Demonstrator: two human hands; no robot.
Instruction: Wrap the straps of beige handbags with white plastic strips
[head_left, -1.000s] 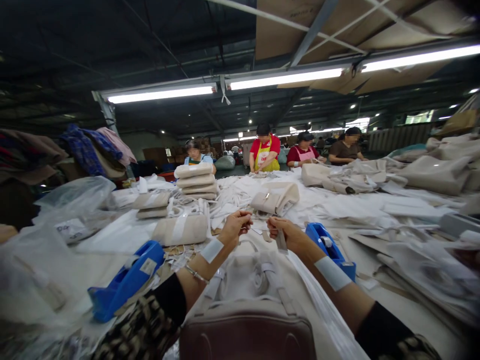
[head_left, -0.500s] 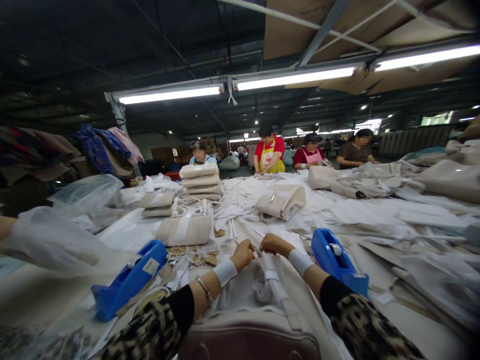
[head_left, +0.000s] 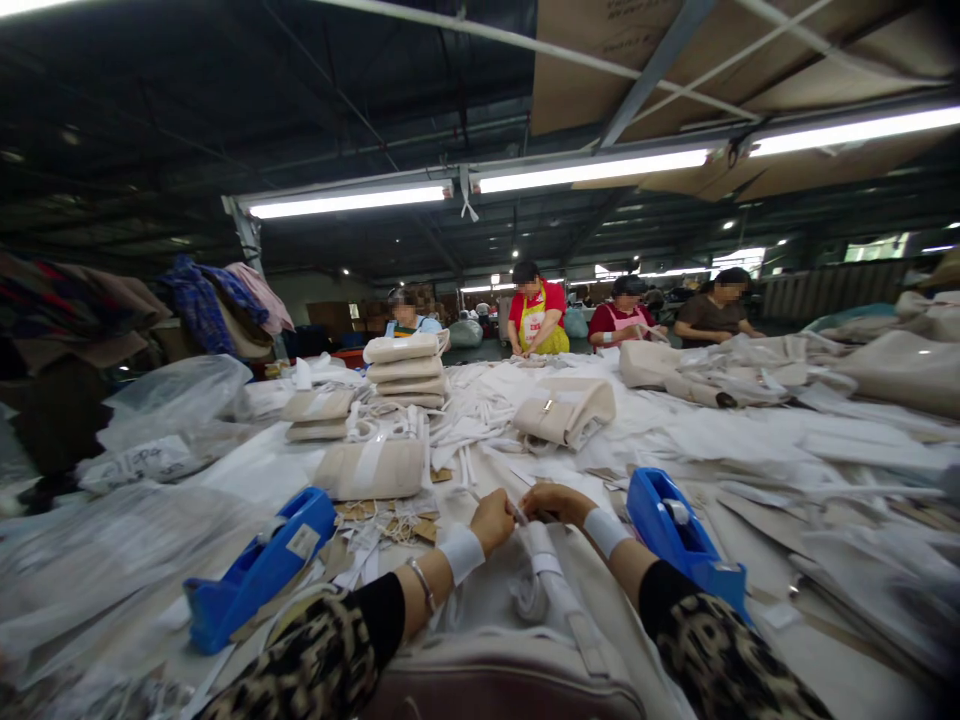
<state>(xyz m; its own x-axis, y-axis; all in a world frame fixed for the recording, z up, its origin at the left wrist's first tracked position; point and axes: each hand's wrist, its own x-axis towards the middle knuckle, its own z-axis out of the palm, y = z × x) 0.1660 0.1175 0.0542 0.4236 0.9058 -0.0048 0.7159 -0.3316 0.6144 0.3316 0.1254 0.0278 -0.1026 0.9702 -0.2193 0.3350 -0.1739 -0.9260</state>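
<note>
A beige bag with a dark reddish-brown front lies right before me, and a white-wrapped strap runs up from it. At the far end of the strap my left hand and my right hand meet, nearly touching. Both have their fingers pinched together at the wrapping; the exact piece between the fingertips is too small to make out. White bands circle both wrists. Beyond my hands sits a folded beige bag with a metal clasp.
Blue tape dispensers stand at left and right. Stacked beige pouches, a wrapped pouch, paper tags and plastic bags cover the table. Several people work at its far side.
My hands stay close together at the strap, with my right wrist bent more. A hand and the plastic it held at the far left have gone from there. The view has shifted slightly.
</note>
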